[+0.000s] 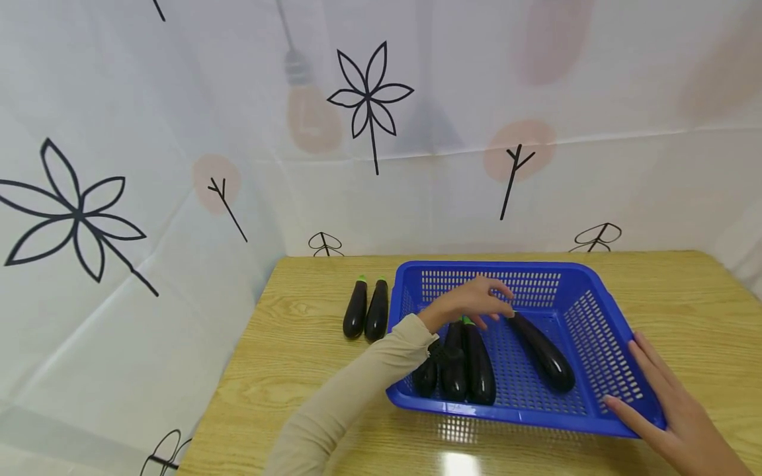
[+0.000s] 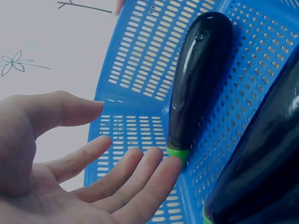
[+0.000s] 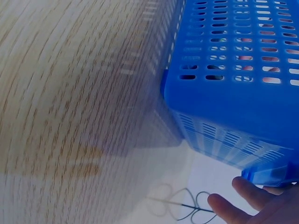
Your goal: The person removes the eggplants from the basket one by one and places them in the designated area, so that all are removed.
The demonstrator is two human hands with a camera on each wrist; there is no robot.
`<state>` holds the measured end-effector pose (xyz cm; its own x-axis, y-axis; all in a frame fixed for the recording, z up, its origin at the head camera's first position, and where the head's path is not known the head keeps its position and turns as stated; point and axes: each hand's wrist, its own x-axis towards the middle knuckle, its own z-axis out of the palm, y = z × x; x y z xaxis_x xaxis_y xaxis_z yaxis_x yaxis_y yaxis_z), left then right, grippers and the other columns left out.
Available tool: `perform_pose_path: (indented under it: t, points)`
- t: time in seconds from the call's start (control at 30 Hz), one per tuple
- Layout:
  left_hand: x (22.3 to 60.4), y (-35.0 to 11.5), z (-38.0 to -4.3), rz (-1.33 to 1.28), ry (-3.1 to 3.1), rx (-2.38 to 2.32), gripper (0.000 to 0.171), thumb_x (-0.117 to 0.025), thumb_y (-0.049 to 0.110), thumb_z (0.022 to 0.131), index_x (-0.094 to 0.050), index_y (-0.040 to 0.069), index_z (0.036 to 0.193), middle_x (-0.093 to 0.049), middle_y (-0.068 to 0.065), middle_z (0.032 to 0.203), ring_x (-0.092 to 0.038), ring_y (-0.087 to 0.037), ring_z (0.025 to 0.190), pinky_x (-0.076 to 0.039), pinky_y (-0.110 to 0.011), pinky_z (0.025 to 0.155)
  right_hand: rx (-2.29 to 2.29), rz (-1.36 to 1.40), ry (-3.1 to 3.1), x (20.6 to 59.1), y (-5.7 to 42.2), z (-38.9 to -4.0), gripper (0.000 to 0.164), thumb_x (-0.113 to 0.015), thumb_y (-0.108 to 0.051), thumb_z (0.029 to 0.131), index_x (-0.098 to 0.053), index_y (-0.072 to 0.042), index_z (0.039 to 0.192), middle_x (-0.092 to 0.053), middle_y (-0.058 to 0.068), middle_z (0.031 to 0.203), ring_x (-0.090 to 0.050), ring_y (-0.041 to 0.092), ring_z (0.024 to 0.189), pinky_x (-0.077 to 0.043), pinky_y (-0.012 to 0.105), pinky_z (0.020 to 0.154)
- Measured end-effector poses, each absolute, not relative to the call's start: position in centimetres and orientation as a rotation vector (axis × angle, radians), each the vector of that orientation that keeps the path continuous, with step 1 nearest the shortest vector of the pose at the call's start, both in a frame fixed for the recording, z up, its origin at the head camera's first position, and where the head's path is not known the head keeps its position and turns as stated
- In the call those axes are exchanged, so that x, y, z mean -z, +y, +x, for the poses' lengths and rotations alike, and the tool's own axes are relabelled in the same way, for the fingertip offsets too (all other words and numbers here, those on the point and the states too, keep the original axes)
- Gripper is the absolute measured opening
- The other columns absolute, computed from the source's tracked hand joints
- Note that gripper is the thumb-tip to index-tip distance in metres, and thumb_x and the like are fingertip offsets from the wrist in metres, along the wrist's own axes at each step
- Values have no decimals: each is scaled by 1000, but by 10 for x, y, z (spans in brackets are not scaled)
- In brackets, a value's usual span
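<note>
My left hand is over the blue plastic basket, palm and spread fingers showing in the left wrist view, with nothing held. Its fingertips are near the green stem end of a dark, glossy eggplant lying aslant in the basket's right half; whether they touch is unclear. Three more eggplants lie side by side in the left part, partly hidden by the left forearm. At the right front corner my right hand holds the basket's rim, thumb over the inner side and fingers along the outside.
Two eggplants lie on the wood-grain table left of the basket, stem ends away from me. A patterned white cloth hangs behind the table and along its left side.
</note>
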<state>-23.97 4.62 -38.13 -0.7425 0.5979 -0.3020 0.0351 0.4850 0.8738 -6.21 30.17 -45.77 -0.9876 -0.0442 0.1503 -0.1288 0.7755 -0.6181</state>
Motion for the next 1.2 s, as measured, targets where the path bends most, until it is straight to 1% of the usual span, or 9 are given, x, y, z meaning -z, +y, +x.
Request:
perform_pose_path:
  t: [0.2, 0.37, 0.63, 0.8, 1.0, 1.2]
  points:
    - [386, 55, -238, 482, 2122, -1238, 34, -68, 13, 86, -62, 8, 119, -61, 0, 94, -64, -24, 89, -56, -41, 69, -987, 122, -2848, 458, 302, -63, 91, -62, -32, 91, 2, -19, 153, 13, 8, 157, 9, 49, 137, 7, 72, 95]
    - [392, 63, -237, 433, 2122, -1238, 34, -69, 12, 85, -63, 7, 118, -62, 0, 93, -65, -26, 89, -56, -44, 70, -995, 103, -2849, 457, 301, -62, 90, -62, -33, 91, 3, -20, 153, 14, 7, 157, 8, 50, 136, 6, 73, 94]
    - [400, 75, -234, 387, 2167, -1175, 36, -69, 12, 84, -61, 6, 118, -62, -2, 93, -64, -26, 86, -56, -39, 64, -1009, 122, -2831, 457, 301, -63, 90, -63, -30, 91, 1, -21, 153, 12, 7, 157, 7, 49, 137, 6, 73, 95]
    - [404, 84, -231, 365, 2196, -1143, 37, -69, 11, 83, -60, 7, 119, -61, -3, 93, -65, -26, 80, -56, -37, 62, -1001, 131, -2827, 458, 302, -63, 90, -63, -30, 91, 1, -20, 153, 12, 7, 157, 7, 49, 137, 7, 72, 95]
    - [410, 96, -229, 355, 2204, -1118, 35, -70, 10, 83, -59, 7, 117, -61, -5, 92, -66, -27, 75, -56, -36, 59, -983, 98, -2860, 458, 302, -64, 90, -61, -33, 92, 3, -19, 153, 15, 8, 157, 8, 52, 135, 4, 74, 92]
    - [417, 105, -227, 351, 2180, -1131, 41, -70, 11, 84, -56, 9, 122, -60, -5, 98, -65, -26, 72, -55, -36, 56, -960, 99, -2874, 458, 302, -64, 90, -60, -34, 92, 4, -18, 153, 15, 8, 157, 7, 52, 135, 3, 75, 91]
